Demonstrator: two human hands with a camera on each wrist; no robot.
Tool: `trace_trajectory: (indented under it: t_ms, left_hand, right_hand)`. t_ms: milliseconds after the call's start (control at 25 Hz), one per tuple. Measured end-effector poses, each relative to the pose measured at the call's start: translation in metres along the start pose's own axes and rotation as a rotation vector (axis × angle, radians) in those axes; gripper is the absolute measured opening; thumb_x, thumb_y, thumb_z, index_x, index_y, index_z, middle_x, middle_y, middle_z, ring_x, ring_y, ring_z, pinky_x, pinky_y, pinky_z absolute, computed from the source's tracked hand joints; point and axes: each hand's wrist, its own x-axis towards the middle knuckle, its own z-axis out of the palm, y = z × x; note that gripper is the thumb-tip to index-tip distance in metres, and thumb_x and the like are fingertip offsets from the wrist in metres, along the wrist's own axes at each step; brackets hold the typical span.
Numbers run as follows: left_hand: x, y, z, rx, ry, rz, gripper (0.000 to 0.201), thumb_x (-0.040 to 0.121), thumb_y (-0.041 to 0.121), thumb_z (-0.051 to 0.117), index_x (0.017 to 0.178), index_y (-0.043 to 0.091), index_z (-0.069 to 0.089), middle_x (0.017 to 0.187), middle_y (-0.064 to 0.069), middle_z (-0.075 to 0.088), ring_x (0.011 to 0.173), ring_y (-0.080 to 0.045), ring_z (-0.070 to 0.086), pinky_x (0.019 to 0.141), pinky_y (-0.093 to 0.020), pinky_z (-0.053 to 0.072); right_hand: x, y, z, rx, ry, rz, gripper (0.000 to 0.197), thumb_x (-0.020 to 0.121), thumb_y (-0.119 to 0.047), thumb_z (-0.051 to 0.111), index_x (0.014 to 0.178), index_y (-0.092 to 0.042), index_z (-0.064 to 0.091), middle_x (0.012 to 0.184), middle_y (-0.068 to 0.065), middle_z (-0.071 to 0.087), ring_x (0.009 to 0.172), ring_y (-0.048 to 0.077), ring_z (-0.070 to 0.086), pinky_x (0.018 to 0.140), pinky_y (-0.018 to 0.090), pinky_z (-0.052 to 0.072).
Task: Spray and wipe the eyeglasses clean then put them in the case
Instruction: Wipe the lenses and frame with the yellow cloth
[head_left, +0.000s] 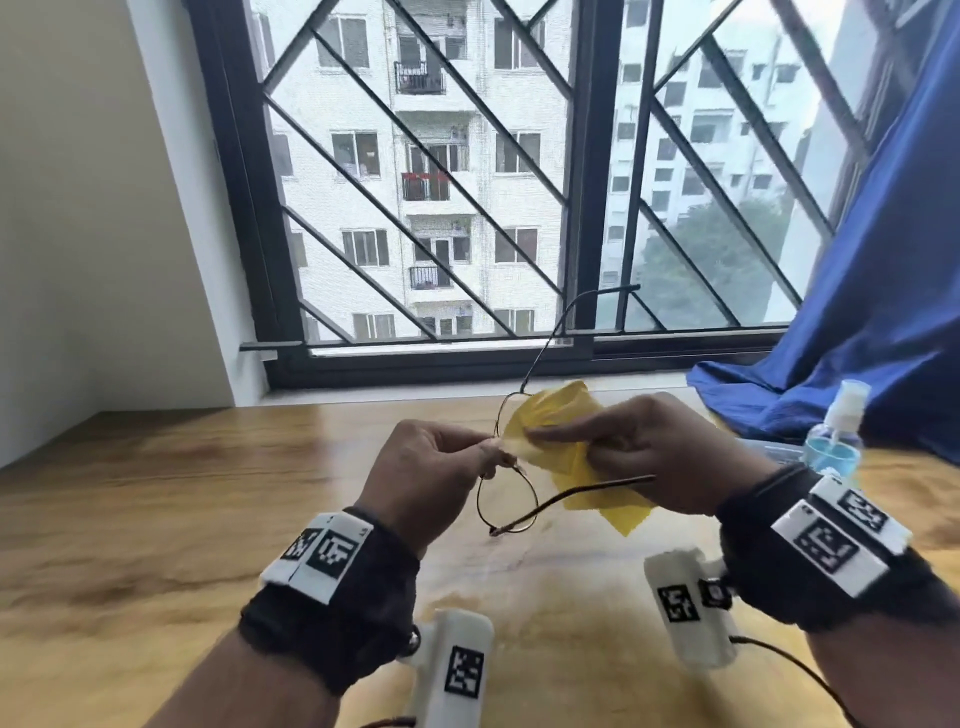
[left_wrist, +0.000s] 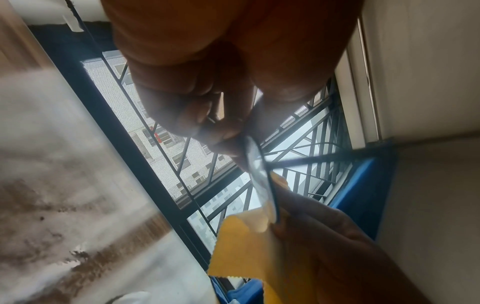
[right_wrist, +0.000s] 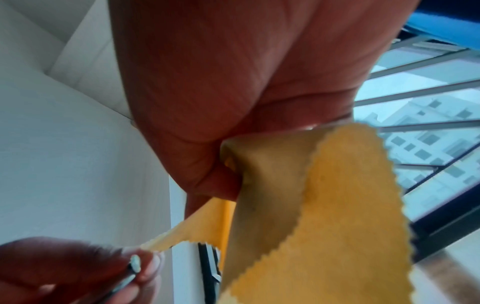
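Thin dark-rimmed eyeglasses (head_left: 506, 499) are held up above the wooden table (head_left: 156, 519), temples unfolded. My left hand (head_left: 491, 448) pinches the frame near the bridge between the two lenses. My right hand (head_left: 563, 441) holds a yellow cloth (head_left: 550, 413) folded around the upper lens, index finger on top and thumb below. In the left wrist view the lens (left_wrist: 257, 164) shows edge-on below my left fingertips (left_wrist: 207, 127), with the cloth (left_wrist: 246, 257) at its lower end. The right wrist view shows the cloth (right_wrist: 324, 205) hanging from my right hand (right_wrist: 223, 185).
A clear spray bottle (head_left: 836, 436) with blue liquid stands at the right, behind my right wrist. A blue curtain (head_left: 872, 312) drapes onto the table's far right corner. A barred window (head_left: 441, 182) runs along the table's far edge. A pale flat object (head_left: 769, 448) lies beside the bottle.
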Motion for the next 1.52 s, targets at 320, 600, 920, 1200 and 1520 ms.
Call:
trace_trajectory:
  t_ms: [320, 600, 920, 1200, 1520]
  left_hand:
    - [0.003, 0.0, -0.001, -0.033, -0.002, -0.043, 0.016, 0.086, 0.011, 0.073, 0.073, 0.01, 0.082, 0.052, 0.004, 0.058, 0.046, -0.005, 0.04, 0.049, -0.017, 0.031]
    - [-0.002, 0.001, 0.003, -0.008, -0.063, 0.003, 0.016, 0.087, 0.011, 0.071, 0.076, 0.01, 0.083, 0.051, 0.009, 0.059, 0.046, -0.003, 0.044, 0.05, -0.016, 0.033]
    - [-0.001, 0.005, 0.0, -0.034, -0.005, -0.005, 0.016, 0.087, 0.01, 0.071, 0.076, 0.007, 0.082, 0.051, 0.006, 0.059, 0.044, -0.001, 0.045, 0.049, -0.014, 0.034]
    - [0.002, 0.005, -0.008, 0.035, -0.027, 0.062, 0.018, 0.085, 0.007, 0.071, 0.07, 0.009, 0.082, 0.053, 0.002, 0.058, 0.044, -0.002, 0.041, 0.046, -0.015, 0.031]
    - [0.0, 0.003, -0.004, 0.019, -0.097, 0.092, 0.022, 0.074, 0.025, 0.069, 0.08, 0.009, 0.082, 0.058, 0.001, 0.063, 0.048, -0.002, 0.046, 0.05, -0.014, 0.036]
  right_hand:
    - [-0.002, -0.008, -0.003, -0.103, -0.022, 0.002, 0.065, 0.088, -0.01, 0.056, 0.117, -0.068, 0.059, 0.053, -0.009, 0.043, 0.05, 0.011, 0.036, 0.053, 0.022, 0.038]
    - [-0.004, -0.027, 0.007, -0.256, -0.129, -0.007, 0.087, 0.089, -0.014, 0.05, 0.132, -0.082, 0.018, 0.064, -0.008, 0.044, 0.059, 0.019, 0.046, 0.065, 0.04, 0.05]
    - [-0.007, -0.025, -0.002, -0.188, -0.173, 0.023, 0.088, 0.089, -0.008, 0.049, 0.127, -0.084, 0.027, 0.061, -0.007, 0.049, 0.052, 0.013, 0.042, 0.056, 0.025, 0.044]
    - [-0.002, -0.001, 0.0, -0.007, -0.162, -0.038, 0.069, 0.091, -0.009, 0.053, 0.122, -0.071, 0.053, 0.073, -0.005, 0.056, 0.061, 0.015, 0.041, 0.061, 0.031, 0.046]
    - [-0.001, -0.005, 0.002, 0.162, 0.026, -0.078, 0.026, 0.083, -0.027, 0.08, 0.106, -0.04, 0.079, 0.092, -0.026, 0.077, 0.082, -0.015, 0.063, 0.077, 0.011, 0.049]
